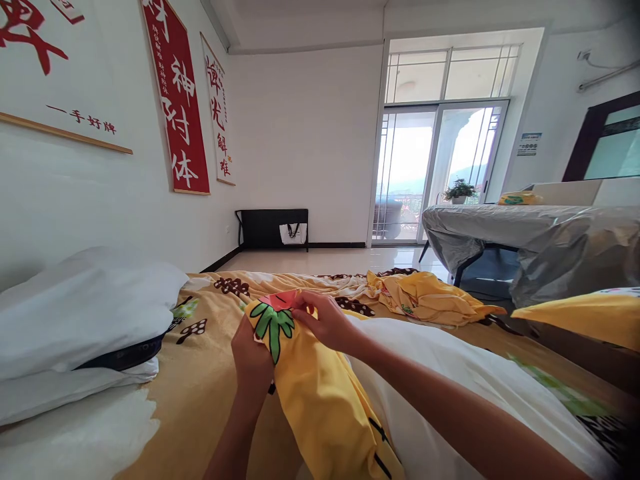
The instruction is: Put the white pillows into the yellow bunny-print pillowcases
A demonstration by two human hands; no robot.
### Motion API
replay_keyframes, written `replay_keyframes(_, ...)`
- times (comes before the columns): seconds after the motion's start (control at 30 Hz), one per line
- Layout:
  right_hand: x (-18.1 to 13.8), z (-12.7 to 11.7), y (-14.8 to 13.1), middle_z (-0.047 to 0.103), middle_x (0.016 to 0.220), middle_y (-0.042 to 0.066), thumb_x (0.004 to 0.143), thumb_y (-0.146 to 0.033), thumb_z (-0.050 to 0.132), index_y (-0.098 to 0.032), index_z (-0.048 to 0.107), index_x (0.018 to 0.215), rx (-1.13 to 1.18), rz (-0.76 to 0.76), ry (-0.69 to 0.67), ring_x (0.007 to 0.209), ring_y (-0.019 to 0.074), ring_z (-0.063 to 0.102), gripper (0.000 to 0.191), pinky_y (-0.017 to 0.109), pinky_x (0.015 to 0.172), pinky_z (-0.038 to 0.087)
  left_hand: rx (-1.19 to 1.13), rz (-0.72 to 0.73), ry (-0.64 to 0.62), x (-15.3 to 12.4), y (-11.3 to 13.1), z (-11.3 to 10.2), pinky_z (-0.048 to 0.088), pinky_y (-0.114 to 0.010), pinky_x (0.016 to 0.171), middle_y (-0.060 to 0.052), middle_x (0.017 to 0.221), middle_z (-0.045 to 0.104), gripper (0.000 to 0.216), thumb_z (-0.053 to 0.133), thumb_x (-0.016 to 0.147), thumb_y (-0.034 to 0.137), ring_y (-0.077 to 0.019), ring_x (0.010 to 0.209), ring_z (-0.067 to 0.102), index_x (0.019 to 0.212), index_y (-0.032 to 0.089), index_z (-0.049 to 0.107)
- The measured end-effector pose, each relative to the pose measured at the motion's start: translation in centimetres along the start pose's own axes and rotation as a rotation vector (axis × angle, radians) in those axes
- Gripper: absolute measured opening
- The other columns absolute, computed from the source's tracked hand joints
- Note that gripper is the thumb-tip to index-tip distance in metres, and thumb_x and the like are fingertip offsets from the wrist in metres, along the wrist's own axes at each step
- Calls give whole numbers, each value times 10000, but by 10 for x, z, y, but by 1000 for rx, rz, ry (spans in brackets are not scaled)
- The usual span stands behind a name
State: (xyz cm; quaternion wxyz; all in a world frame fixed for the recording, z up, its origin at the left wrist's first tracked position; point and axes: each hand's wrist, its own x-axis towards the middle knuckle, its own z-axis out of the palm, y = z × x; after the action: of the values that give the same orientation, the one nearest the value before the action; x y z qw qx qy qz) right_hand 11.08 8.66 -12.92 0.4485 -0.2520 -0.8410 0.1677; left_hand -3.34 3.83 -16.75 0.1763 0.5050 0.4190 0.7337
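A yellow printed cloth (320, 387) with a green leaf pattern and a pink patch hangs between my hands and runs down toward me. My left hand (251, 353) grips its left edge, fingers partly hidden behind the fabric. On the upper right edge, by the pink patch, the fingertips of my right hand (323, 321) pinch the cloth. A white quilt (430, 367) lies under my right forearm, touching the yellow cloth. Beneath everything spreads a tan patterned bed sheet (185, 413).
White pillows (90, 307) are stacked at the left. A crumpled yellow cloth (425, 297) lies at the bed's far side, and another yellow item (585, 317) is at the right. Beyond stand a plastic-covered table (560, 227) and a chair (487, 267).
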Motion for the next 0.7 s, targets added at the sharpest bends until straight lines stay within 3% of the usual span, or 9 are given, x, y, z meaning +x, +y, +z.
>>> replay_keyframes(0.1, -1, 1, -2, 546, 688, -13, 809, -170, 534, -190, 521, 713, -26, -15, 11, 636, 116, 446, 98, 251, 607, 350, 3, -106, -23, -4, 5, -1, 442, -217, 569, -5, 669, 641, 236, 650, 547, 111, -163, 650, 572, 775, 161, 684)
replay_keyframes(0.23, -2, 1, -5, 564, 700, -6, 807, -158, 534, -192, 528, 720, -69, -26, 39, 640, 120, 459, 94, 253, 609, 354, -51, -149, -177, 0, 5, -7, 408, -210, 500, 10, 514, 552, 49, 606, 529, 121, -140, 540, 498, 562, 158, 611)
replay_keyframes(0.3, -3, 1, -6, 565, 693, -5, 817, -170, 535, -195, 525, 713, -87, -24, 68, 634, 121, 463, 107, 253, 603, 355, -68, -119, -248, 1, 5, -9, 416, -210, 521, 1, 551, 567, 14, 611, 588, 164, -142, 565, 506, 601, 159, 614)
replay_keyframes(0.43, -8, 2, -8, 575, 705, 6, 829, -183, 535, -202, 527, 707, -141, -43, 133, 653, 132, 487, 124, 260, 617, 374, -31, -95, -399, 0, 13, -10, 421, -211, 545, -2, 683, 593, 145, 629, 719, 270, -135, 596, 518, 825, 171, 644)
replay_keyframes(0.57, -15, 6, -11, 594, 754, 28, 848, -162, 492, -210, 553, 737, -214, -155, 146, 712, 154, 515, 135, 278, 667, 401, -14, -139, -347, -3, 21, -7, 415, -204, 552, 2, 669, 583, 171, 674, 719, 327, -139, 628, 533, 776, 171, 633)
replay_keyframes(0.7, -13, 6, -18, 636, 800, 36, 873, -177, 505, -214, 604, 782, -196, -174, 99, 771, 163, 552, 140, 293, 727, 422, -221, -212, -275, -2, 19, -5, 446, -212, 620, -14, 724, 643, 202, 719, 655, 296, -153, 705, 578, 788, 156, 659)
